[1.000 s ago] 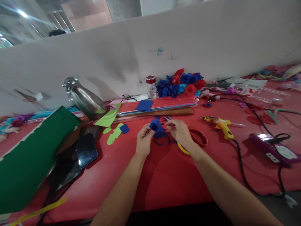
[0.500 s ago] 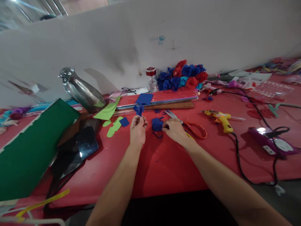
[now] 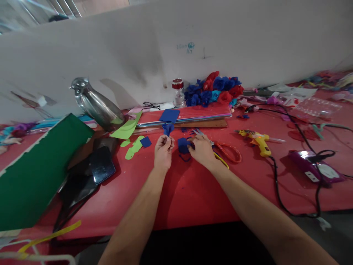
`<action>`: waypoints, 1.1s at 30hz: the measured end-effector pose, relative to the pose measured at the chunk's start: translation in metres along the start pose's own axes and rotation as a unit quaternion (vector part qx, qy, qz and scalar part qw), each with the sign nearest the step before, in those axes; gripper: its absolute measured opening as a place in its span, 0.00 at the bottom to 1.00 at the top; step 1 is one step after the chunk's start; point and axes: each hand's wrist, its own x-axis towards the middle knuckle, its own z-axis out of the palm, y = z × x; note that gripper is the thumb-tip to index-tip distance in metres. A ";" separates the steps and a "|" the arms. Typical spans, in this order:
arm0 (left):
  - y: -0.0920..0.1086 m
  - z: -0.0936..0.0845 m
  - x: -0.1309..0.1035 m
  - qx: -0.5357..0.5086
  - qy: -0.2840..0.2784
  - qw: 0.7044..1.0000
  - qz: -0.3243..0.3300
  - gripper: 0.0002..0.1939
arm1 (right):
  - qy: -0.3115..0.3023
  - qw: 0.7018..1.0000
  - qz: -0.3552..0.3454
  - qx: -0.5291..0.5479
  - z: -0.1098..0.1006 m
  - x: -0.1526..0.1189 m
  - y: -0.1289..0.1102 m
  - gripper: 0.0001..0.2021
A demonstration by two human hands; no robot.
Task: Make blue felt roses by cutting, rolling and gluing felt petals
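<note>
My left hand [image 3: 163,149] pinches the base of a small blue paper flower [image 3: 168,128], whose petals stand above the fingertips. My right hand [image 3: 201,148] is closed at the right edge of some blue pieces [image 3: 183,145] on the red table [image 3: 187,198]; what its fingers hold, if anything, is hidden. Scissors with red-wrapped handles [image 3: 234,157] lie partly beneath and behind that hand. Left of my left hand are light green cut pieces [image 3: 134,148] and a small blue square [image 3: 146,142].
A yellow glue gun [image 3: 263,145] and a purple power strip [image 3: 314,165] with black cables lie right. Blue and red flowers [image 3: 224,97] and a jar [image 3: 178,94] stand behind. Left are a metal jug [image 3: 99,106], phone [image 3: 102,165] and green board [image 3: 41,176].
My left hand and its blue flower have shifted slightly right. My right hand has moved a little left and up, further over the blue pieces.
</note>
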 end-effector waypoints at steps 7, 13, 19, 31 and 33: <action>-0.001 0.003 -0.002 -0.004 -0.004 1.000 -0.006 0.12 | 0.002 1.000 -0.003 -0.007 -0.004 0.003 -0.009 0.12; -0.003 0.001 -0.001 -0.013 0.004 1.000 -0.013 0.13 | 0.043 0.996 0.010 0.075 -0.004 0.006 -0.008 0.11; -0.003 0.001 0.000 -0.019 0.010 1.000 -0.017 0.12 | -0.029 0.998 -0.056 -0.029 -0.002 0.003 -0.017 0.11; -0.005 0.002 -0.001 -0.014 0.018 0.999 -0.026 0.11 | -0.001 0.999 -0.026 -0.027 0.006 0.005 -0.013 0.10; -0.005 0.002 -0.001 -0.012 0.018 0.999 -0.026 0.11 | 0.000 0.999 -0.026 -0.033 0.006 0.006 -0.012 0.10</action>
